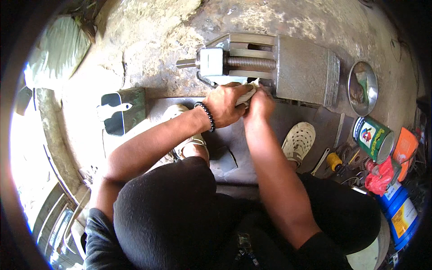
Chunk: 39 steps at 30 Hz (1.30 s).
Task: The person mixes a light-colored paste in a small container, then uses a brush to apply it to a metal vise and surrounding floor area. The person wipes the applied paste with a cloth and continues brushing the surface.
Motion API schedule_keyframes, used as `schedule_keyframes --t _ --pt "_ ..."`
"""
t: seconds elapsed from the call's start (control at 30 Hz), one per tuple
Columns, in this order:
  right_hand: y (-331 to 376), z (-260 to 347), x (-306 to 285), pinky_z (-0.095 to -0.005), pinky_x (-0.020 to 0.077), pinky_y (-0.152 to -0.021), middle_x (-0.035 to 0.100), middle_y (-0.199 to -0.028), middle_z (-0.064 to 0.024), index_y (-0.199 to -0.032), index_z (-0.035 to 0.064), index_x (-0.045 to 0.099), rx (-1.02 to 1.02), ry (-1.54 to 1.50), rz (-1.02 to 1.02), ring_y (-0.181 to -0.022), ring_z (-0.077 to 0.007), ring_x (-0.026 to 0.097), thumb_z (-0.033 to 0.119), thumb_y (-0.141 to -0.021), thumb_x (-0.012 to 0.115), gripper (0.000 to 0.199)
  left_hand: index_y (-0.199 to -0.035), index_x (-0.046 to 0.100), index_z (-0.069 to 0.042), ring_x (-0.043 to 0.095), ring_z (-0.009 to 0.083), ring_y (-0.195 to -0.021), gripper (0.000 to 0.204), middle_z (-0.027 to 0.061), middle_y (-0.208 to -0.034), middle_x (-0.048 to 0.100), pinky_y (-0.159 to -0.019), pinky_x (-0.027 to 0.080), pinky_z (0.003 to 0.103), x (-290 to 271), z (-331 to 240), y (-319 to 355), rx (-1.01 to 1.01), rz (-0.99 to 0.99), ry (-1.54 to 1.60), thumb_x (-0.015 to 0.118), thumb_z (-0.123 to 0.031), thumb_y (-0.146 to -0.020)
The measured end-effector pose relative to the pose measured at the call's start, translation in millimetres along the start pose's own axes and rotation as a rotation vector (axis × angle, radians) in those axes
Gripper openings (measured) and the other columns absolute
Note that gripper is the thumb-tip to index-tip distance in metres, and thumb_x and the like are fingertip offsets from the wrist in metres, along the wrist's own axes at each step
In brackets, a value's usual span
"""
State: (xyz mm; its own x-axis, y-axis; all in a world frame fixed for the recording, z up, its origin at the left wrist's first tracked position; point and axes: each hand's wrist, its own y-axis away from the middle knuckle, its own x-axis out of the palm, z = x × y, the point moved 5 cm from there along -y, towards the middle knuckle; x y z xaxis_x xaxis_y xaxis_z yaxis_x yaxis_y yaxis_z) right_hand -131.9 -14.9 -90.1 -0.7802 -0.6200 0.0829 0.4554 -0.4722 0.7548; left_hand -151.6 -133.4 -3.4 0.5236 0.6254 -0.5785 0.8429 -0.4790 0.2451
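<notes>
A heavy metal machine vise (306, 67) lies on its long side before me. Its threaded screw (252, 63) shows between the rails, and a pale blue end block (211, 62) sits at its left. My left hand (225, 104), with a black bead bracelet at the wrist, is closed around a crumpled white rag (246, 95). Beside it, my right hand (261, 104) is closed on the rag's other end, its fingertips partly hidden. Both hands are at the vise's near rail, where the rag meets the metal.
On the left stands a dark square tin (132, 110) with a white-handled brush (116, 109) across it. A metal bowl (362, 88), a green paint can (373, 139), a red plastic bag (380, 176) and a blue bucket (402, 216) are at right. My sandalled foot (299, 140) rests near the vise.
</notes>
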Motion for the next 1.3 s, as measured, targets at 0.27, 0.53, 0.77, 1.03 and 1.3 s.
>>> schedule_keyframes --t 0.27,0.53,0.77,1.03,1.3 --pt "-14.6 9.2 11.4 -0.0449 0.0594 -0.074 0.067 -0.104 -0.0192 -0.101 -0.0133 0.063 0.077 0.08 -0.132 -0.085 -0.0292 0.07 -0.001 -0.092 0.057 0.016 -0.139 0.054 -0.004 0.063 0.0443 -0.114 0.06 0.0243 -0.131 0.062 -0.097 0.054 0.046 -2.5 10.3 25.4 0.067 -0.171 0.225 0.073 -0.006 -0.082" --pt "-41.0 6.1 15.3 -0.048 0.0607 -0.075 0.068 -0.1 -0.018 -0.104 -0.0073 0.062 0.217 0.054 0.101 -0.085 -0.0321 0.07 0.006 -0.096 0.051 0.02 -0.145 0.05 -0.007 0.061 0.0484 -0.113 0.068 0.0295 -0.138 0.052 -0.098 0.053 0.049 11.2 4.7 29.2 0.048 -0.173 0.198 0.067 0.001 -0.08" --pt "-36.4 38.5 9.2 -0.0439 0.0588 -0.072 0.07 -0.085 -0.0092 -0.098 0.0063 0.064 0.449 0.293 0.405 -0.076 -0.0274 0.069 0.029 -0.1 0.057 0.023 -0.147 0.046 -0.009 0.069 0.0437 -0.102 0.063 0.0301 -0.139 0.052 -0.085 0.059 0.049 25.0 -11.4 21.7 0.051 -0.06 0.023 0.06 -0.007 -0.086" --pt "-51.6 27.9 -2.8 -0.0444 0.0595 -0.078 0.069 -0.096 -0.0133 -0.108 0.0018 0.062 0.391 0.428 0.308 -0.084 -0.0273 0.069 0.02 -0.104 0.042 0.027 -0.138 0.055 -0.008 0.069 0.0425 -0.103 0.055 0.0287 -0.14 0.053 -0.085 0.059 0.049 26.7 0.2 26.1 0.068 -0.101 0.069 0.062 -0.008 -0.084" --pt "-62.2 18.2 8.2 -0.048 0.0589 -0.081 0.068 -0.101 -0.0145 -0.113 0.0018 0.059 0.263 0.584 0.211 -0.088 -0.0307 0.069 0.022 -0.106 0.03 0.036 -0.136 0.056 -0.005 0.068 0.0429 -0.106 0.054 0.03 -0.142 0.051 -0.088 0.058 0.049 27.5 10.6 23.9 0.004 -0.119 0.063 0.063 -0.007 -0.082"
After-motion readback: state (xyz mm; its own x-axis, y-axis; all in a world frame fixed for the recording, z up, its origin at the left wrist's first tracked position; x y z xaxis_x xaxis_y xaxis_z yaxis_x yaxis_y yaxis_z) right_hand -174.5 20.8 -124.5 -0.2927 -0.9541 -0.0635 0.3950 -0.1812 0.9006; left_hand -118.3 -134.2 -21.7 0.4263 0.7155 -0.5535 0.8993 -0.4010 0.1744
